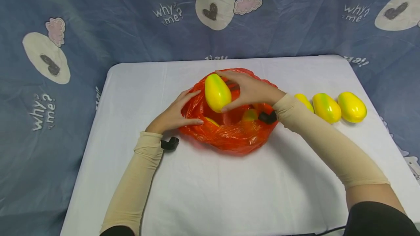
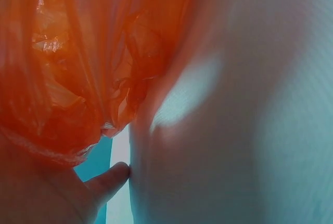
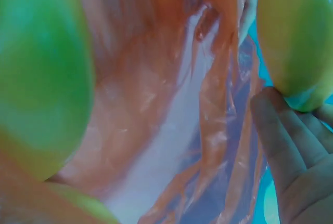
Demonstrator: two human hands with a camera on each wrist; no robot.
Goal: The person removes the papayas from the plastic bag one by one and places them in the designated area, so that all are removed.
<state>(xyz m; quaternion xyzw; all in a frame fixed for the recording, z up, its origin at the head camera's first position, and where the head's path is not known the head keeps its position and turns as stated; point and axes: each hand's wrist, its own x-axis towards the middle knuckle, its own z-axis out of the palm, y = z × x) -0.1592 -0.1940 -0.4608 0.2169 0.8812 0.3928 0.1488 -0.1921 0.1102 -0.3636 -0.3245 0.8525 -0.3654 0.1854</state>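
A glossy yellow mango (image 1: 216,93) with a green streak is held by my right hand (image 1: 251,87), thumb on its near side and fingers on its far side. It is over the mouth of a crumpled red plastic bag (image 1: 229,139). At the bag's left rim, my left hand (image 1: 172,114) rests with thumb and fingers spread and fairly straight against the plastic. Inside the bag, a mango (image 1: 250,115) shows through at the right, and part of another mango (image 1: 211,121) shows at the left. The right wrist view shows a large green-yellow mango (image 3: 39,73) close to the camera.
Three more mangoes lie in a row on the right of the white-covered table (image 1: 210,199); the rightmost mango (image 1: 352,107) shows whole, while the right sleeve partly hides the leftmost. A blue patterned cloth (image 1: 131,17) hangs behind. A dark cable (image 1: 331,230) crosses the near edge.
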